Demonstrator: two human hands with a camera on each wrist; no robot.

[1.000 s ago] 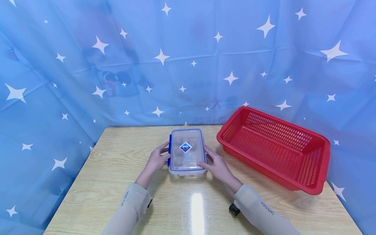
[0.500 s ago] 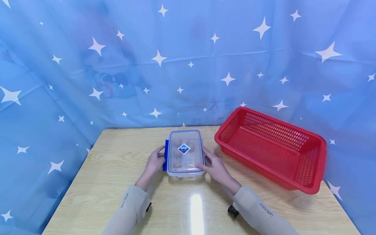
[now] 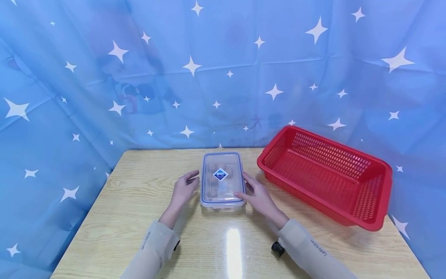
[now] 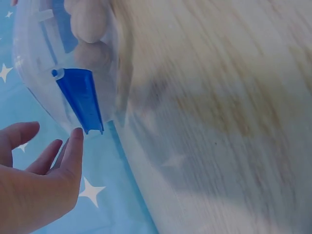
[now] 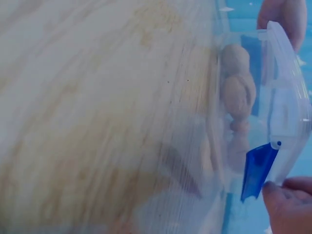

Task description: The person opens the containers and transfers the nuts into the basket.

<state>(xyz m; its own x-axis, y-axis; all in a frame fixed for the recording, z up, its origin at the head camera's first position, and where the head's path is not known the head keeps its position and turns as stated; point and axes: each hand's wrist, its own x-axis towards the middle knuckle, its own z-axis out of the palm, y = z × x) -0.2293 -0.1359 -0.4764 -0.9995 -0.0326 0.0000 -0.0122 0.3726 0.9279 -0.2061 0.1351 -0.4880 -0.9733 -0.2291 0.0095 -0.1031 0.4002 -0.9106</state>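
A clear plastic food container (image 3: 223,190) with a blue-rimmed lid stands on the table, its diamond label facing up. Several rounded brown lumps (image 5: 239,95) show through its wall; their kind is unclear. My left hand (image 3: 184,188) is beside the container's left side, fingers loosely bent and holding nothing. Near its fingertips, a blue latch (image 4: 80,97) hangs from the lid, angled outward. My right hand (image 3: 259,197) holds the right side, thumb on the lid's near right corner and fingers along the side. Another blue latch (image 5: 258,170) slants out from the lid by that hand.
A large red perforated basket (image 3: 324,174) stands to the right of the container. Both stand on a wood-grain table (image 3: 139,186). A blue curtain with white stars (image 3: 223,77) hangs behind the table and at its sides.
The left blue latch, first upright along the lid's edge, swung outward and then down out of the head view. My left hand has drawn slightly away to the left; the right hand keeps its hold.
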